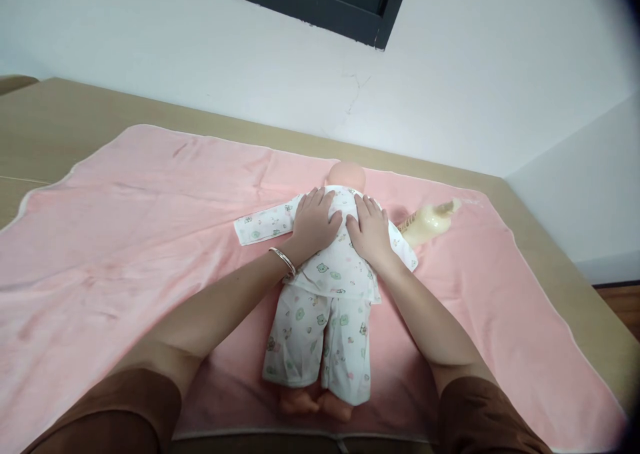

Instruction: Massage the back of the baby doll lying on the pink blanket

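Doll [333, 277], pinkish, plastic-looking, dressed in white printed cloth, lay on a soft pink blanket [190, 194], presumably for cushioning. Left hand [316, 222] and right hand [371, 231] rested flat upon the doll, fingers loosely spread, gripping nothing, likely distributing pressure. Beside the doll lay a glossy cream bottle [431, 222].

White pajamas [330, 271] patterned in green and brown; pink blanket [200, 194]

Head-worn view, forward and steeply down over the table [60, 127]
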### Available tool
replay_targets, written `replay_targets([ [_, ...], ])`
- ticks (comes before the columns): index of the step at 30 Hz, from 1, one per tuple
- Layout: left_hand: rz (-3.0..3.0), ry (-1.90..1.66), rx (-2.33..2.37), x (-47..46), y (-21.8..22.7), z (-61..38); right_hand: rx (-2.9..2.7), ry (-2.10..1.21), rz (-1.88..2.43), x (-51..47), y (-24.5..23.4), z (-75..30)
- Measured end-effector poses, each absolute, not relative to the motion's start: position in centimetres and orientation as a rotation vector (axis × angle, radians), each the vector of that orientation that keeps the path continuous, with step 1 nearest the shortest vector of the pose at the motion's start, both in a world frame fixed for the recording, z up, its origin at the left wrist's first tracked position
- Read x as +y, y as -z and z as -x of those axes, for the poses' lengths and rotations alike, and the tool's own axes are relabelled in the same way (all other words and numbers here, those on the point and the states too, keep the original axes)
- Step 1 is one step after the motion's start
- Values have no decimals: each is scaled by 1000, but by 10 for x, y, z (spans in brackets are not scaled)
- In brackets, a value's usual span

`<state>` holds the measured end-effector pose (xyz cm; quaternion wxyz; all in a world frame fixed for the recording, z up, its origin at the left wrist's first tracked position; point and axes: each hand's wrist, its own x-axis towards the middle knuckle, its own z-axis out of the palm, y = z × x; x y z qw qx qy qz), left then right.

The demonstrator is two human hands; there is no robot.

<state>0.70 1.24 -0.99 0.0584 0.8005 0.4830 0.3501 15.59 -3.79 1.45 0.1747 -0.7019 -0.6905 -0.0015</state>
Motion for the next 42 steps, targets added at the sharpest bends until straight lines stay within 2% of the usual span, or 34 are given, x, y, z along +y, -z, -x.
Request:
replay_targets([
  [7, -2426, -1034, 1462, 13, 10, -7, -1961, -119, 1960, -33, -16, -163],
  [12, -2536, -956, 1438, 14, 4, -4, -1946, -89, 1977, -30, -17, -163],
  [22, -2787, -796, 1454, -18, -22, -3, -2166, -11, 2086, -68, -52, -138],
  [30, -2579, -781, 1539, 1, -10, -3, -2058, -142, 2122, -35, -35, -160],
  [38, -2803, -880, 1442, -16, -15, -5, -2158, 223, 2039, -66, -41, -134],
  [42, -2602, -879, 1568, -7, -11, -4, -2077, 73, 2062, -51, -38, -148],
])
